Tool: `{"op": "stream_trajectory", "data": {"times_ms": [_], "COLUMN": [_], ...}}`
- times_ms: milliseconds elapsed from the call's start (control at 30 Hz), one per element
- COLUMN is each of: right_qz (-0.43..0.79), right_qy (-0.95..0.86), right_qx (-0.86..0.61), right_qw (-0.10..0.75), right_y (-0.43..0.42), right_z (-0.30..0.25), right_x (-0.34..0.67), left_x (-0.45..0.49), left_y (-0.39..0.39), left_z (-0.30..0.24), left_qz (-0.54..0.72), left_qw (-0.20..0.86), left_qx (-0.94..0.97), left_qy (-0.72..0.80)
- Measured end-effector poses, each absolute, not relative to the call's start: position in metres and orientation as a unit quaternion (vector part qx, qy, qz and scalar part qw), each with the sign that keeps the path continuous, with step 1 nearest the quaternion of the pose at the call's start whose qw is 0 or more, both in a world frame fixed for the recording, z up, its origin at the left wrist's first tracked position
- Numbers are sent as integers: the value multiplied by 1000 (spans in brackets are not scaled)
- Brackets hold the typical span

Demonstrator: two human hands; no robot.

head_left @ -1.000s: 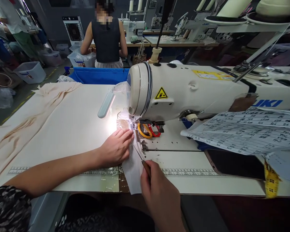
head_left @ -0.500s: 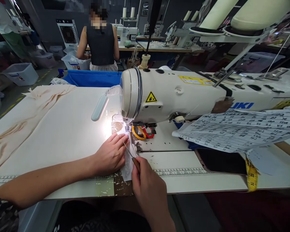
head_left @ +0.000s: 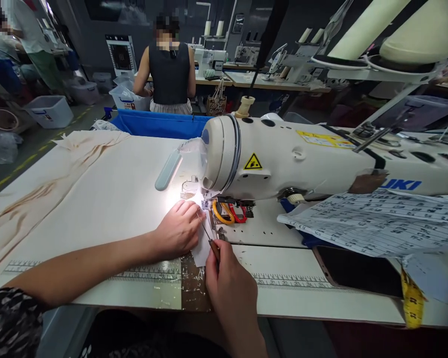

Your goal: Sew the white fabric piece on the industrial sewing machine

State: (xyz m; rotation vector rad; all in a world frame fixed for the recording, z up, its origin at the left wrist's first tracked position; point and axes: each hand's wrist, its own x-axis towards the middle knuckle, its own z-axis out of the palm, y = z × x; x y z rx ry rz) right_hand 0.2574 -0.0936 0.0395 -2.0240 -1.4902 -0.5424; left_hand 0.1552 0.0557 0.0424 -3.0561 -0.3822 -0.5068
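Observation:
My left hand (head_left: pixel 179 229) lies flat on a small white piece of fabric (head_left: pixel 202 248), pressing it to the table just in front of the needle of a white sewing machine (head_left: pixel 291 156). My right hand (head_left: pixel 229 288) grips a thin pointed tool with a brown handle (head_left: pixel 209 237); its metal tip rests on the fabric close to the presser foot. The machine's lamp lights the spot brightly.
Orange and red scissors (head_left: pixel 229 213) lie under the machine arm. Printed paper sheets (head_left: pixel 381 223), a dark phone (head_left: pixel 358 273) and a yellow tape measure (head_left: pixel 410 301) sit at the right. Beige cloth (head_left: pixel 52 174) drapes the table's left. A person (head_left: pixel 169 69) stands beyond a blue bin (head_left: pixel 157 124).
The white fabric has moved forward under the needle, so less of it hangs toward the table's front edge. Both hands have followed it toward the machine.

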Motion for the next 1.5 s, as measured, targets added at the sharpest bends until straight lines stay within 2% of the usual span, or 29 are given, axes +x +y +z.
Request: {"op": "stream_trajectory", "data": {"times_ms": [200,600,833,1000,1500], "right_qz": [-145,-104,-12,50,61], "right_qy": [-541,-527,-405,-344,-309], "right_qx": [-763,-777,-829,-842,-856], "right_qw": [322,328,385,413,410], "right_y": [-98,-111,-136,-138,-138], "right_z": [39,37,20,28,32], "right_x": [251,251,276,280,275], "left_x": [155,150,151,150,150], "left_y": [70,43,45,43,40], "left_z": [41,47,47,46,50], "left_qz": [-179,-188,-173,-171,-139], "left_qw": [19,-24,13,6,9], "left_qx": [-978,-981,-983,-983,-988], "left_qy": [-106,-52,-53,-63,-60]}}
